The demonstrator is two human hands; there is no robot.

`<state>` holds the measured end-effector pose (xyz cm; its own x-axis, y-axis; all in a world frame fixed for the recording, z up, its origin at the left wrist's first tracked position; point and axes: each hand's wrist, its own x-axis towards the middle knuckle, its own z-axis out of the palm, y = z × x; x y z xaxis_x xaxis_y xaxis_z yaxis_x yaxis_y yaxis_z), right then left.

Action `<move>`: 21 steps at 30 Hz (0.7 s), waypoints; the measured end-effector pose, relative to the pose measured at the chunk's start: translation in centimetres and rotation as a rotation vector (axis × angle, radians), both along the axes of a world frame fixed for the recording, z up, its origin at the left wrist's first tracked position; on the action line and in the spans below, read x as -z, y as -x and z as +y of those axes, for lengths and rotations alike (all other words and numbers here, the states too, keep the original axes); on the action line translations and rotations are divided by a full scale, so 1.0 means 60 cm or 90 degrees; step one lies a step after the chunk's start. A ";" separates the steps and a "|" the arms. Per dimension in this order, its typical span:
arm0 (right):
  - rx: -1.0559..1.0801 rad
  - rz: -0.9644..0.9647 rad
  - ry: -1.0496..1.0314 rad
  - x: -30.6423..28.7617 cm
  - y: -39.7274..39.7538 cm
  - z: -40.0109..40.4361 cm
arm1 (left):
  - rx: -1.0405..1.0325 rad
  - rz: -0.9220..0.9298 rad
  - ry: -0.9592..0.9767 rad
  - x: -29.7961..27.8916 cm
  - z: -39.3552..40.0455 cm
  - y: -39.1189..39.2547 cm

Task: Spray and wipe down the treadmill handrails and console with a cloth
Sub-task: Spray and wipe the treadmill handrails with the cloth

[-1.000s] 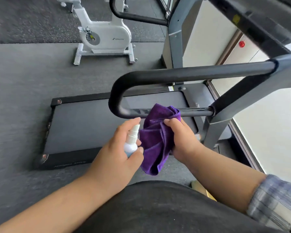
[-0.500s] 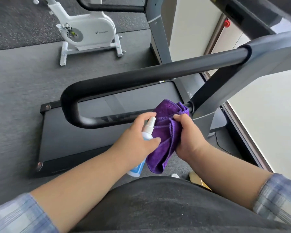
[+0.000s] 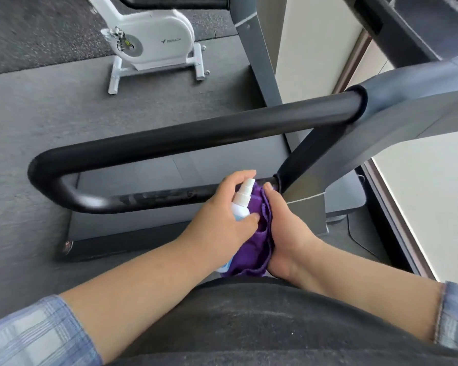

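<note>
Grey gym flooring is lying beneath the handrail [image 3: 196, 133], where the right hand [image 3: 283, 228] is gripping a soft, light purple cloth [image 3: 251, 249] at its bunched middle while, at nine o'clock of it, the left hand [image 3: 222, 223] is curling round a small, light, slick spray bottle [image 3: 242, 200].

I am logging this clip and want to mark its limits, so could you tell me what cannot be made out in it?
Head view only:
- Spray bottle: its body is covered by the left hand; label unreadable.
- Purple cloth: squeezed between both hands; the right hand hides whether it touches the lower handrail bar.
- Console: cut off by the top right edge.
- Whether the bar is wet: only glare shows.
</note>
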<state>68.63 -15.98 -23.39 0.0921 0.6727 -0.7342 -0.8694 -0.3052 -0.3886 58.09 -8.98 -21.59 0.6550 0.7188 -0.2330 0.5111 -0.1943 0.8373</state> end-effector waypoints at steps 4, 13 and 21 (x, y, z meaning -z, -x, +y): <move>0.008 -0.094 0.034 0.009 -0.031 0.008 | -0.020 -0.013 0.013 -0.010 -0.021 -0.004; -0.071 -0.862 -0.162 -0.022 -0.103 0.031 | 0.025 0.069 0.027 -0.007 -0.054 0.019; -0.710 -1.221 -0.108 0.098 -0.085 0.092 | -0.135 0.112 -0.044 0.012 -0.067 0.052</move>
<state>73.72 -10.44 -29.27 0.0628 0.9762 -0.2078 0.9164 -0.1389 -0.3754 54.96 -13.00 -22.31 0.4420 0.8538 -0.2753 0.6830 -0.1214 0.7202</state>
